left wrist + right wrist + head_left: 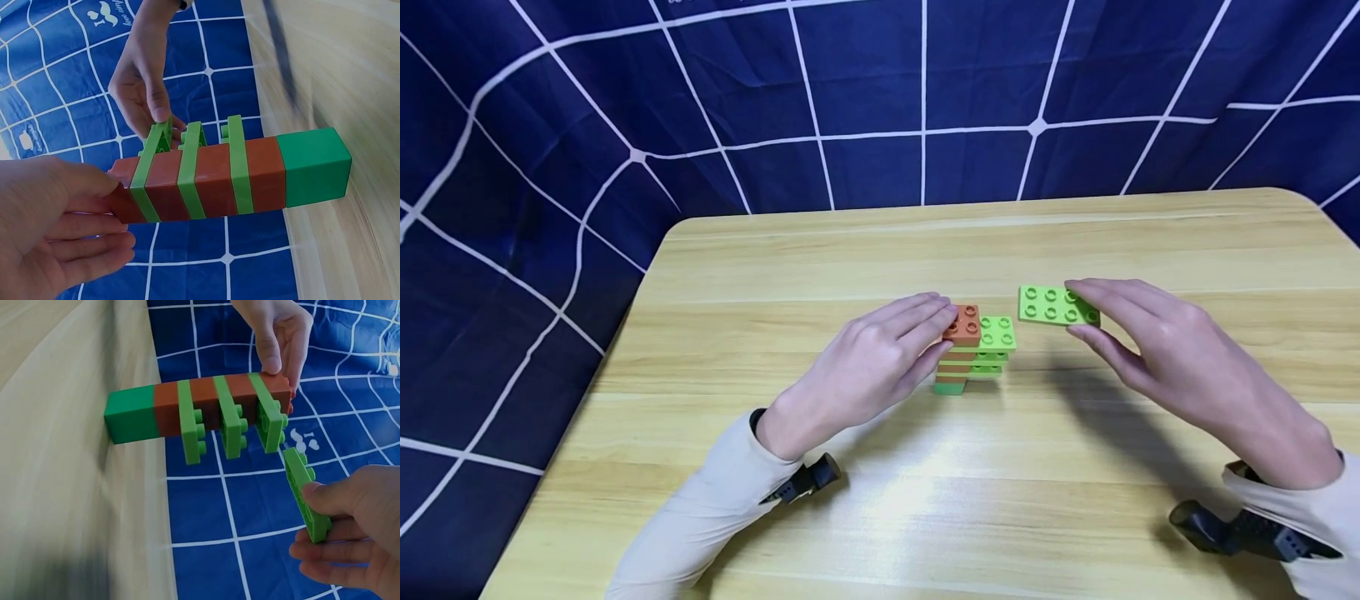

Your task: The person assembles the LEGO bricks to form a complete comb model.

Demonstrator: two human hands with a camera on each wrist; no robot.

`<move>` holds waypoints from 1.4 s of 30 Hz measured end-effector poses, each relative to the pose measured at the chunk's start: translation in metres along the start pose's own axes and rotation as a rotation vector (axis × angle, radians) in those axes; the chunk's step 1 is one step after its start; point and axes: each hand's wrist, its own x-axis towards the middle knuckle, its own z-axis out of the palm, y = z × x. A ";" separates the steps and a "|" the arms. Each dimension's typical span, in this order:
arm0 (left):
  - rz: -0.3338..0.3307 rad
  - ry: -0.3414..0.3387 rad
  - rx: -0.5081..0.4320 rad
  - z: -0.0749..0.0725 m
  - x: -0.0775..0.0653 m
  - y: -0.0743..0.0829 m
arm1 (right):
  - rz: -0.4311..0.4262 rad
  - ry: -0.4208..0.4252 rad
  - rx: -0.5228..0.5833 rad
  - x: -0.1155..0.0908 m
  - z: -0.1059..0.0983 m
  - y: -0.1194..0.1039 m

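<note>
A tower of toy building bricks stands upright on the table, with a dark green brick (315,167) at its foot. Above that, brown-orange bricks (165,411) alternate with three thin light green plates (997,333) that jut out to one side. My left hand (872,358) pinches the top orange brick (970,321) between thumb and fingers. To the right of the tower, my right hand (1165,350) holds a loose light green plate (1048,306) by its end, studs up. In the right wrist view this plate is apart from the tower, near its top.
The tower stands on a light wooden table (760,517). A dark blue cloth with white grid lines (865,75) hangs behind the table and at its left. Each wrist wears a black camera strap (805,479).
</note>
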 end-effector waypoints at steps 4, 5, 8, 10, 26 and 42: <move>-0.006 0.022 -0.006 0.000 0.001 -0.001 | -0.009 0.017 0.018 0.005 0.000 -0.002; -0.007 0.029 -0.004 0.000 0.001 -0.002 | -0.012 0.020 0.020 0.006 0.000 -0.003; -0.010 0.052 0.000 -0.001 0.002 -0.003 | -0.018 0.024 0.033 0.010 0.000 -0.005; -0.013 0.062 0.002 -0.002 0.002 -0.003 | -0.026 0.031 0.041 0.012 0.001 -0.007; -0.026 0.088 -0.047 -0.004 0.002 -0.004 | -0.105 0.022 0.102 0.028 0.007 -0.022; -0.005 0.096 -0.100 -0.004 0.010 -0.004 | -0.165 0.027 0.153 0.039 0.012 -0.031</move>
